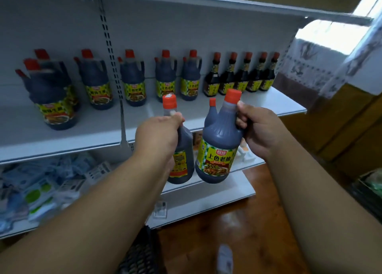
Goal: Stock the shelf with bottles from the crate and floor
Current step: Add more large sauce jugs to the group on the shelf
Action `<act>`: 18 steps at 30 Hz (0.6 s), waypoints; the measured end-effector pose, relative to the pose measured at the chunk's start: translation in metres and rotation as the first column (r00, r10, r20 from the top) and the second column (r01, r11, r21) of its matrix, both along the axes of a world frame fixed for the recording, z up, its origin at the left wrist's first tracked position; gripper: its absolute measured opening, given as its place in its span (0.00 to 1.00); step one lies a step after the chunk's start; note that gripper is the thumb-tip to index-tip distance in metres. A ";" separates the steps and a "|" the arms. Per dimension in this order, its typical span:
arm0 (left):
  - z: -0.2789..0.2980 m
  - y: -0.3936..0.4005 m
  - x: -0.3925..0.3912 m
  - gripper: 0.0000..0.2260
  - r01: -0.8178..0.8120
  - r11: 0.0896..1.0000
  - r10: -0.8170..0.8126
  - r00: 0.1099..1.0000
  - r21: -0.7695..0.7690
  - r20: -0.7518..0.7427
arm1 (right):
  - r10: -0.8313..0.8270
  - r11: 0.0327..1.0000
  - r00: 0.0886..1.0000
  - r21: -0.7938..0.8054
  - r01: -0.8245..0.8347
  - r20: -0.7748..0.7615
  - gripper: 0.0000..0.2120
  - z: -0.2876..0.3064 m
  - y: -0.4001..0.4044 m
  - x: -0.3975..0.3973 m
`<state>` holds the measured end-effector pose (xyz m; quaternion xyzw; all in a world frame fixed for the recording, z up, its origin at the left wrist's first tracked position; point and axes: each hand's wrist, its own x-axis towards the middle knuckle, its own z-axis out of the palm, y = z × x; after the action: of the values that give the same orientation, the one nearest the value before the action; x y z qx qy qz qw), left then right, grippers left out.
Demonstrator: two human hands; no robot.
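1. I see the handled bottle (217, 143) held in front of the shelf (258, 106), my right hand (258, 129) curled round its handle.
2. Slim bottle (179, 149) just beside it, left hand (159, 135) gripping its neck.
3. Shelved bottles (132, 77) stand behind.

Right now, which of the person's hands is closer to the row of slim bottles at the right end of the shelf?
Right. The right hand, gripping a jug's handle, is just below and in front of the slim bottles. The left hand, holding another bottle, is farther left.
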<state>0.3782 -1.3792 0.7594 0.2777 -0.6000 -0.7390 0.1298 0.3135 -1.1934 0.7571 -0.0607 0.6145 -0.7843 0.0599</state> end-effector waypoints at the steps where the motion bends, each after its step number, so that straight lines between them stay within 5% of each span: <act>1: -0.002 0.001 -0.011 0.08 -0.022 1.000 0.022 1.000 -0.003 0.007 | 0.039 0.999 0.999 0.007 -0.039 -0.002 0.19 -0.003 -0.002 -0.018; 8: 0.001 0.007 -0.083 0.08 -0.294 0.955 0.295 0.955 -0.049 0.032 | 0.317 0.947 0.948 0.061 -0.316 -0.010 0.19 -0.003 -0.025 -0.133; 12: 0.005 0.007 -0.115 0.07 -0.424 0.904 0.424 0.906 -0.062 -0.007 | 0.338 0.938 0.938 -0.104 -0.330 0.074 0.24 0.001 -0.040 -0.180; 18: 0.001 -0.015 -0.155 0.07 -0.501 0.857 0.512 0.852 -0.117 0.106 | 0.323 0.944 0.936 -0.110 -0.310 0.139 0.24 -0.013 -0.069 -0.223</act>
<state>0.2236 -1.3944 0.7601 0.4688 -0.5439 -0.6320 0.2914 0.0902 -1.2629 0.7445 -0.1004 0.5558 -0.7924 0.2303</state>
